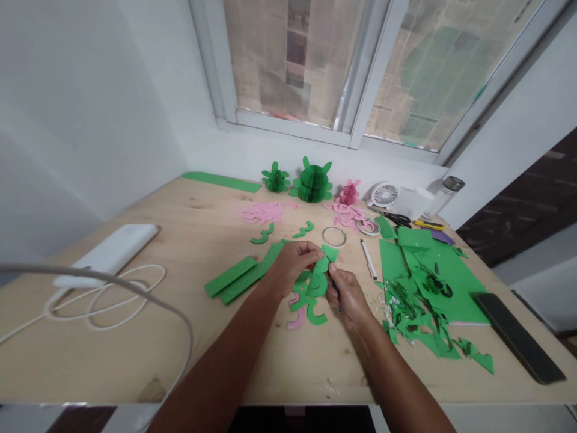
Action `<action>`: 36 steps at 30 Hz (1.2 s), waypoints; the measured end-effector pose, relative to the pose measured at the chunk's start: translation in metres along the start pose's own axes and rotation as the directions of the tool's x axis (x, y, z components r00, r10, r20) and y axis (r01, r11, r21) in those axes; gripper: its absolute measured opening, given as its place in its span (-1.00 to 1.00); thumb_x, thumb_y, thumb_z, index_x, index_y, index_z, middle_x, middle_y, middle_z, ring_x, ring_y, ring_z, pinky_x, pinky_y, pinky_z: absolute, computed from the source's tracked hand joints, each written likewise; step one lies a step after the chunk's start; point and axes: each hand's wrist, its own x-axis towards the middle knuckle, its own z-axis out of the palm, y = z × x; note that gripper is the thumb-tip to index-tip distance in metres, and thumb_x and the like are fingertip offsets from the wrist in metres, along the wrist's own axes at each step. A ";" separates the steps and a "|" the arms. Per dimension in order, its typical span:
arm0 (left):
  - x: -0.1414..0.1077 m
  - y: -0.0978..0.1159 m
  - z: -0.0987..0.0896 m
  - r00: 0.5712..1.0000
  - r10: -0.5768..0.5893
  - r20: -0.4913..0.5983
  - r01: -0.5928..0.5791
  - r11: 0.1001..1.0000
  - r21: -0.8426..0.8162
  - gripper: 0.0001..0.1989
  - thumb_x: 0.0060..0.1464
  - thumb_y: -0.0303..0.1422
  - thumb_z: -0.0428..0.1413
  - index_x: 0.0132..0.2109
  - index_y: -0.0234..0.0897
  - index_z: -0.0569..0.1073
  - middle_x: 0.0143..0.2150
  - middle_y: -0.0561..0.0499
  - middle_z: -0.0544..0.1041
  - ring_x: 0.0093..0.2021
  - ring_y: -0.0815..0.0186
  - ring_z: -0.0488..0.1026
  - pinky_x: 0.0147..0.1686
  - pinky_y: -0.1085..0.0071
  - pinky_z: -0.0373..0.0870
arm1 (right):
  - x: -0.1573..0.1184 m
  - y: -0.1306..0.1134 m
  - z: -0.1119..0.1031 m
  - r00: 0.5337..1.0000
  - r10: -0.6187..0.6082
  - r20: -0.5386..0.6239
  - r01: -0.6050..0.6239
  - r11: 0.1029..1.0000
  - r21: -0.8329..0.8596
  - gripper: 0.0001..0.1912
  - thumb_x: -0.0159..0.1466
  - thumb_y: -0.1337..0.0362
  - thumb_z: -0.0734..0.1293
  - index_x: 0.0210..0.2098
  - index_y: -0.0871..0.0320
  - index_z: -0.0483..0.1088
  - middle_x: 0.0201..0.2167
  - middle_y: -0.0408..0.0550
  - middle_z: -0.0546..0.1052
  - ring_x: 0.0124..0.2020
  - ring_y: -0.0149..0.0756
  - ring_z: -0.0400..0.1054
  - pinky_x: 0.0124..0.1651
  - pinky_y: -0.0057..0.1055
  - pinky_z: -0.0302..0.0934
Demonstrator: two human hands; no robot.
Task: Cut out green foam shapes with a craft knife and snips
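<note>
Cropped forearms; left fingers grip green paper, right fingers a half-hidden dark tool.

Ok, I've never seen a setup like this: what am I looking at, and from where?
No machine here, just a person's two bare hands, in one picture from a camera worn on the head, looking forward and down. The left hand holds green paper; the right hand holds a dark-handled tool, partly hidden. On the table lie pink cutouts, green scraps and a white pen; three paper figures, two green and one pink, stand at the back.
</note>
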 end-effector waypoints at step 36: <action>-0.001 -0.006 0.005 0.994 -0.067 0.084 0.087 0.962 -0.258 -0.75 -0.26 -0.32 0.36 -0.47 -0.32 0.46 -0.54 0.07 0.42 -0.50 0.41 0.35 -0.38 0.42 0.30 | 0.003 0.004 -0.001 0.987 -0.128 -0.093 0.124 0.991 -0.046 -0.41 0.07 -0.19 0.38 -0.73 0.12 0.16 -0.84 -0.30 0.11 -0.76 -0.54 -0.14 -0.67 -0.46 -0.32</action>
